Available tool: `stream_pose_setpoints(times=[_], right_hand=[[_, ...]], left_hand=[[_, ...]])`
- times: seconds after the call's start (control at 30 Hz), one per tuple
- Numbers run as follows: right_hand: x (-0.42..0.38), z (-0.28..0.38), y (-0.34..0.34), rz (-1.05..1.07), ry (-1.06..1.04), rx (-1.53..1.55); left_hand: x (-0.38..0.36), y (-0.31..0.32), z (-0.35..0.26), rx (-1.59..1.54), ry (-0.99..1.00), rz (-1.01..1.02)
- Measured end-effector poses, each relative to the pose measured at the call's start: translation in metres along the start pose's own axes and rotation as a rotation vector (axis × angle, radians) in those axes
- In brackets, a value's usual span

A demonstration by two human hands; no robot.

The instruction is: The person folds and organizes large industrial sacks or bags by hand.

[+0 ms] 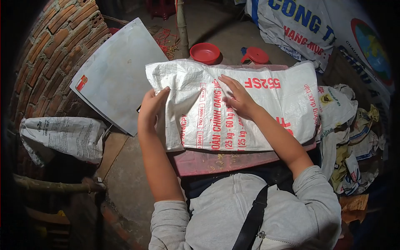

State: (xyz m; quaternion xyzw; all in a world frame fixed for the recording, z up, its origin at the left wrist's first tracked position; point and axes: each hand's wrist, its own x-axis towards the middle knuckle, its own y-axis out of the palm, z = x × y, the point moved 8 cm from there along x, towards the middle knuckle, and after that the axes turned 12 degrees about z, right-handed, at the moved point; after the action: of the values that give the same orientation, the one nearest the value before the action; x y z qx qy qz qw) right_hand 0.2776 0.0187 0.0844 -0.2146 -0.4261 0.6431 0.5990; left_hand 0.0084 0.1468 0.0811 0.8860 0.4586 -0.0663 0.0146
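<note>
A white woven sack with red printing lies across a pinkish-red board in front of me. My left hand is at the sack's left end, its thumb over the edge and its other fingers partly behind the material, gripping it. Near the middle of the sack, my right hand rests on the printed surface with its fingers apart. The sack's left part is creased and slightly raised beside my left hand.
Beyond the board are a red bowl and a red lidded container. A pale panel leans at the left by a curved brick wall. Crumpled sacks lie at the right; a bamboo pole stands behind.
</note>
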Motion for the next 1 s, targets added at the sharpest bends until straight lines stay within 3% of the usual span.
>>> stream_pose_setpoints(times=[0.03,0.1,0.17,0.27,0.37,0.43,0.5,0.57,0.63,0.67,0.7,0.8,0.83,0.9,0.93,1.0], right_hand=[[0.000,0.008,-0.002,0.004,-0.101,0.095],[0.004,0.008,0.002,0.043,-0.098,0.015],[0.007,0.004,0.014,0.175,-0.039,-0.119],[0.007,0.000,0.012,0.155,-0.036,-0.053],[0.008,-0.001,0.013,0.156,-0.051,-0.063],[0.008,0.000,0.013,0.144,-0.060,-0.068],[0.008,-0.002,0.015,0.160,-0.049,-0.066],[0.009,0.000,0.012,0.126,-0.052,-0.058],[0.009,0.000,0.010,0.133,-0.038,0.006],[0.010,-0.003,0.012,0.082,-0.073,-0.018],[0.011,-0.007,0.012,0.072,-0.066,-0.015],[0.012,-0.019,0.013,0.096,-0.003,0.156],[0.010,-0.038,0.020,0.035,-0.012,0.143],[0.010,-0.056,0.035,0.087,0.012,0.687],[0.009,-0.059,0.028,0.042,0.017,0.791],[0.005,-0.045,0.008,-0.030,0.021,1.131]], left_hand=[[-0.010,0.004,-0.018,0.002,0.003,0.002],[-0.020,0.019,-0.023,0.077,-0.189,0.144],[-0.016,0.028,-0.020,-0.012,-0.118,0.211],[-0.019,0.033,-0.017,0.002,-0.096,0.207],[-0.030,0.036,-0.003,0.087,-0.183,0.355],[-0.034,0.039,-0.006,0.079,-0.108,0.395],[-0.035,0.041,-0.008,0.121,-0.182,0.388],[-0.034,0.044,-0.018,-0.035,-0.148,0.393],[-0.041,0.037,-0.027,-0.449,-0.132,0.146],[-0.047,0.040,-0.036,-0.602,-0.012,0.087],[-0.033,0.051,-0.038,-0.767,0.101,0.225],[-0.025,0.080,-0.062,-0.760,0.372,0.446],[-0.011,0.083,-0.042,-0.713,0.359,0.434],[0.004,0.109,-0.008,-0.619,0.025,0.298],[0.002,0.127,-0.006,-0.621,0.025,0.308],[-0.016,0.170,-0.034,-0.166,0.444,0.506]])
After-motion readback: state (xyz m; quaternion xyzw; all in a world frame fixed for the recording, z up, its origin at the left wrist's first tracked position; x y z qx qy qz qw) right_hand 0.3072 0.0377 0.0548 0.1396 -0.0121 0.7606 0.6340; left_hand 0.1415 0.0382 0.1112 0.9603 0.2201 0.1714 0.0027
